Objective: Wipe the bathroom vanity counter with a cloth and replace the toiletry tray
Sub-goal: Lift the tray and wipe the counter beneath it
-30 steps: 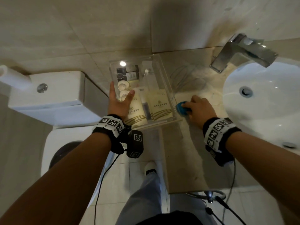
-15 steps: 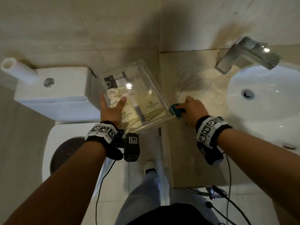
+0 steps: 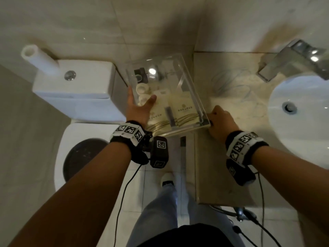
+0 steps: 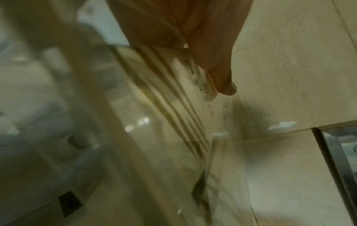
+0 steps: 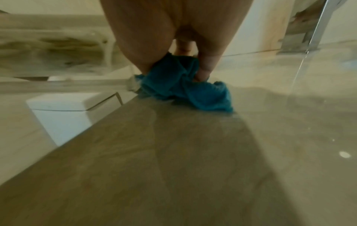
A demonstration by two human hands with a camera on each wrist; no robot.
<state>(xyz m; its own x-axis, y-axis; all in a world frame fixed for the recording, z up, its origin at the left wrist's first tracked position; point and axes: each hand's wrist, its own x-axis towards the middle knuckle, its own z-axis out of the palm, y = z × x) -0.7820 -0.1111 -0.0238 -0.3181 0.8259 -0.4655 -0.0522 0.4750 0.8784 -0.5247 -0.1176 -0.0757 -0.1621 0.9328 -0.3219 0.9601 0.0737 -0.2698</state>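
Nearest to the person, the right hand (image 3: 219, 122) presses down on the marble counter (image 3: 217, 172) by its left edge, its fingers curled around a crumpled blue cloth (image 5: 185, 90). The cloth lies on the counter, touching the near right corner of the tray.

The left hand (image 3: 138, 107) grasps the clear acrylic toiletry tray (image 3: 191, 90) at its left side, the thumb over the rim and the fingers under the bottom. The tray is tilted and is beyond the left edge of the counter, above the gap next to the toilet tank (image 3: 74, 90).

Inside the tray I count two cream sachets (image 3: 185, 111), one dark slim tube (image 3: 168, 114) between them, two or three white round caps (image 3: 142, 93) and one dark small item (image 3: 140, 76) at the far end.

Farther right are one faucet (image 3: 292, 63) and one white basin (image 3: 300, 111).
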